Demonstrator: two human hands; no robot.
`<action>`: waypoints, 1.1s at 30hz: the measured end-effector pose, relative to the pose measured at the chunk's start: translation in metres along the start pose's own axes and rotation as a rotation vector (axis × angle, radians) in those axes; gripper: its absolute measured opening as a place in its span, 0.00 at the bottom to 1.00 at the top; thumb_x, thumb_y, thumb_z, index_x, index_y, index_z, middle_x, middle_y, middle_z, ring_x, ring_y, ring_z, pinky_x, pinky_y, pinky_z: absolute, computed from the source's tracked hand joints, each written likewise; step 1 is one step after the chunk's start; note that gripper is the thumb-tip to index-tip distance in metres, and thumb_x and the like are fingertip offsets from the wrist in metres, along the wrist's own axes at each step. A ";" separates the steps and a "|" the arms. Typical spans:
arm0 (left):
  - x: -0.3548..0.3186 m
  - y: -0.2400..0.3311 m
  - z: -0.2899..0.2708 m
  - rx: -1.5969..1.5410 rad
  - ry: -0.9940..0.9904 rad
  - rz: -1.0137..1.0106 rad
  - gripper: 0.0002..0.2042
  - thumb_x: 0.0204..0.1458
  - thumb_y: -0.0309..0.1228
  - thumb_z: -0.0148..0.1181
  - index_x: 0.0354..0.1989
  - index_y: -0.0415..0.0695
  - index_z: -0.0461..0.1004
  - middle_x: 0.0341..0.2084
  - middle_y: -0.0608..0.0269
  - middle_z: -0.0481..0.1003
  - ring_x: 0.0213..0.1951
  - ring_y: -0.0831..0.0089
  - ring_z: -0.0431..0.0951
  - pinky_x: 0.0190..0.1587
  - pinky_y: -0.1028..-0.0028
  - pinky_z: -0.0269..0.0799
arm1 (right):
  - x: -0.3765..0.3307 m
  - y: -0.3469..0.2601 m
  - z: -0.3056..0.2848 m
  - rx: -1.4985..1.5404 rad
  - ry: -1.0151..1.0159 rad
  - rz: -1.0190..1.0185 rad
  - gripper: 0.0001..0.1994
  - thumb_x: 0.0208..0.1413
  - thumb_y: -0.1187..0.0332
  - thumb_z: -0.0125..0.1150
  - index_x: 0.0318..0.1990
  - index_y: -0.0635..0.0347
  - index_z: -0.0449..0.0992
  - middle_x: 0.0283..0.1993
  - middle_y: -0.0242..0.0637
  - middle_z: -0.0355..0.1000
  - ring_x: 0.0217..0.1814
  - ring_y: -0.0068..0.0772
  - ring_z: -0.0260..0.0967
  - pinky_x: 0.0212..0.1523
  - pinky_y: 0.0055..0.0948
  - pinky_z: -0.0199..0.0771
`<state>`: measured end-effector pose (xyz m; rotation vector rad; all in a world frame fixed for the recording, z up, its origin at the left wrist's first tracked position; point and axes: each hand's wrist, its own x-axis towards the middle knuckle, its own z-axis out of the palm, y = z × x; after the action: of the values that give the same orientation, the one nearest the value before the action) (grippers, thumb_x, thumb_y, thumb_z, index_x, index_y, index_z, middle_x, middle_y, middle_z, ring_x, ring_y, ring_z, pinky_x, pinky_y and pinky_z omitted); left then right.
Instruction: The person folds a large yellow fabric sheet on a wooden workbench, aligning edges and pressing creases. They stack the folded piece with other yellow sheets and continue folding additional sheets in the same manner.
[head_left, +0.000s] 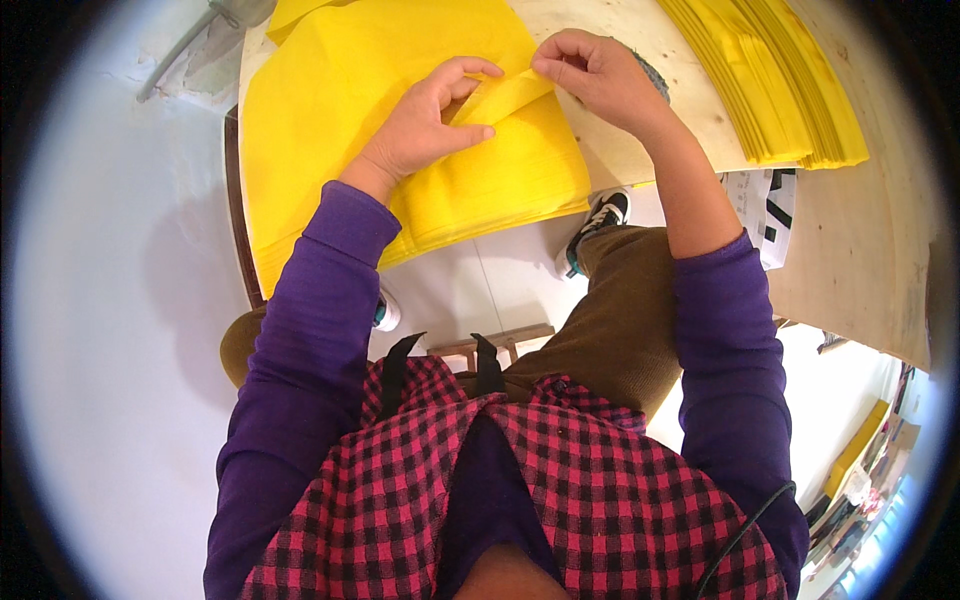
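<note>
Yellow sheet (500,100) — its folded flap is pinched by both hands above a yellow stack (400,150) at the wooden table's (850,240) near left corner. The left hand (430,125) presses and grips the fold; the right hand (600,80) nips its edge. Another yellow pile (770,80) lies toward the far right edge.

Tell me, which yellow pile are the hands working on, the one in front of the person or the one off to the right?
The yellow pile in front: left hand and right hand pinch its top sheet's corner. The neat stack at right lies untouched.
</note>
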<state>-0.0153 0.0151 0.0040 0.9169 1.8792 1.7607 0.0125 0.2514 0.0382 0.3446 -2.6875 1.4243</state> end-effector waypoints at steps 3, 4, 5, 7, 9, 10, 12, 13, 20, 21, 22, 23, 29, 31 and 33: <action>0.000 0.000 -0.002 -0.096 0.008 -0.095 0.26 0.47 0.20 0.58 0.57 0.43 0.63 0.43 0.63 0.73 0.45 0.76 0.72 0.51 0.78 0.66 | 0.001 0.008 -0.004 0.067 0.028 -0.027 0.09 0.53 0.66 0.62 0.37 0.62 0.78 0.28 0.28 0.71 0.30 0.19 0.64 0.34 0.22 0.66; 0.001 0.001 -0.003 -0.127 0.008 -0.127 0.26 0.48 0.19 0.56 0.58 0.42 0.61 0.44 0.64 0.73 0.47 0.76 0.72 0.52 0.78 0.65 | 0.000 0.012 -0.008 0.076 0.030 0.018 0.08 0.53 0.66 0.62 0.37 0.61 0.78 0.28 0.28 0.71 0.31 0.18 0.64 0.35 0.22 0.66; 0.001 0.000 -0.003 -0.133 0.007 -0.123 0.26 0.48 0.19 0.56 0.58 0.42 0.62 0.43 0.64 0.73 0.46 0.76 0.72 0.52 0.79 0.65 | -0.003 0.015 -0.012 0.122 -0.070 -0.004 0.08 0.52 0.67 0.63 0.37 0.60 0.78 0.28 0.27 0.71 0.31 0.18 0.63 0.35 0.21 0.66; 0.001 0.000 -0.004 -0.143 0.006 -0.121 0.25 0.49 0.19 0.54 0.58 0.42 0.62 0.43 0.65 0.74 0.46 0.77 0.72 0.51 0.79 0.65 | -0.012 0.020 -0.018 0.178 -0.258 0.085 0.07 0.49 0.70 0.65 0.36 0.59 0.78 0.28 0.25 0.69 0.31 0.17 0.62 0.34 0.21 0.65; 0.000 -0.001 -0.006 -0.103 0.006 -0.124 0.24 0.49 0.20 0.54 0.57 0.42 0.65 0.44 0.65 0.74 0.47 0.77 0.72 0.53 0.79 0.64 | -0.016 0.024 -0.019 0.114 -0.376 0.040 0.08 0.47 0.71 0.66 0.36 0.59 0.78 0.28 0.24 0.68 0.30 0.17 0.61 0.34 0.20 0.64; 0.000 -0.001 -0.006 -0.091 0.002 -0.124 0.23 0.49 0.20 0.54 0.57 0.42 0.66 0.45 0.65 0.74 0.47 0.77 0.72 0.53 0.78 0.64 | -0.018 0.025 -0.019 0.096 -0.441 0.015 0.08 0.46 0.72 0.67 0.36 0.59 0.78 0.28 0.24 0.67 0.30 0.17 0.61 0.34 0.20 0.63; 0.000 -0.001 -0.005 -0.043 0.016 -0.065 0.22 0.49 0.20 0.53 0.55 0.42 0.69 0.46 0.65 0.75 0.49 0.76 0.72 0.55 0.78 0.62 | -0.019 0.028 -0.015 0.107 -0.435 0.065 0.07 0.45 0.72 0.67 0.34 0.60 0.79 0.25 0.22 0.66 0.28 0.17 0.60 0.32 0.20 0.63; -0.001 0.000 -0.005 -0.029 0.021 -0.033 0.21 0.49 0.20 0.53 0.55 0.42 0.71 0.46 0.65 0.75 0.49 0.76 0.71 0.56 0.78 0.62 | -0.018 0.029 -0.012 0.104 -0.420 0.069 0.07 0.45 0.72 0.67 0.33 0.60 0.79 0.24 0.22 0.66 0.28 0.17 0.60 0.33 0.20 0.63; -0.003 0.004 -0.007 0.117 0.010 -0.031 0.18 0.50 0.21 0.52 0.50 0.42 0.77 0.47 0.63 0.76 0.50 0.75 0.71 0.56 0.78 0.61 | -0.017 0.030 -0.011 0.064 -0.354 0.050 0.06 0.50 0.69 0.64 0.32 0.62 0.78 0.26 0.27 0.73 0.31 0.18 0.66 0.36 0.22 0.68; -0.002 0.004 -0.007 0.130 0.008 -0.023 0.18 0.50 0.21 0.52 0.50 0.42 0.77 0.47 0.63 0.76 0.49 0.75 0.72 0.56 0.78 0.61 | -0.017 0.029 -0.012 0.054 -0.342 0.045 0.07 0.50 0.68 0.64 0.32 0.63 0.78 0.26 0.27 0.73 0.31 0.18 0.66 0.36 0.22 0.68; -0.002 0.004 -0.007 0.141 0.005 -0.012 0.17 0.50 0.21 0.53 0.50 0.42 0.77 0.47 0.63 0.76 0.49 0.75 0.72 0.56 0.78 0.61 | -0.016 0.027 -0.012 0.056 -0.331 0.033 0.07 0.51 0.68 0.64 0.32 0.63 0.78 0.27 0.28 0.73 0.31 0.18 0.66 0.37 0.22 0.69; -0.002 0.003 -0.008 0.150 0.003 -0.009 0.18 0.50 0.21 0.53 0.50 0.42 0.76 0.47 0.63 0.76 0.49 0.75 0.72 0.56 0.78 0.61 | -0.016 0.026 -0.012 0.061 -0.322 0.017 0.07 0.52 0.68 0.63 0.33 0.63 0.78 0.27 0.28 0.73 0.32 0.19 0.66 0.37 0.22 0.69; -0.002 0.004 -0.004 -0.003 -0.001 -0.038 0.25 0.50 0.22 0.55 0.60 0.42 0.67 0.50 0.65 0.73 0.49 0.76 0.70 0.56 0.78 0.61 | -0.012 0.015 -0.012 0.050 -0.269 -0.013 0.09 0.54 0.67 0.61 0.35 0.64 0.77 0.27 0.29 0.73 0.31 0.19 0.67 0.37 0.23 0.69; -0.001 0.003 0.002 -0.130 0.028 0.028 0.30 0.50 0.23 0.56 0.65 0.43 0.61 0.52 0.64 0.71 0.50 0.76 0.70 0.57 0.78 0.60 | -0.009 0.011 -0.011 0.050 -0.221 -0.042 0.09 0.54 0.66 0.61 0.34 0.64 0.76 0.28 0.30 0.73 0.31 0.20 0.67 0.37 0.23 0.69; -0.001 0.004 0.001 -0.144 -0.009 0.021 0.33 0.49 0.22 0.58 0.67 0.45 0.57 0.50 0.63 0.70 0.50 0.76 0.69 0.58 0.77 0.60 | -0.006 0.008 -0.008 0.034 -0.183 -0.054 0.10 0.54 0.65 0.60 0.34 0.65 0.76 0.27 0.31 0.73 0.31 0.22 0.67 0.36 0.23 0.68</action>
<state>-0.0128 0.0147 0.0079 0.8918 1.7179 1.8735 0.0163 0.2633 0.0353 0.5733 -2.7724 1.4931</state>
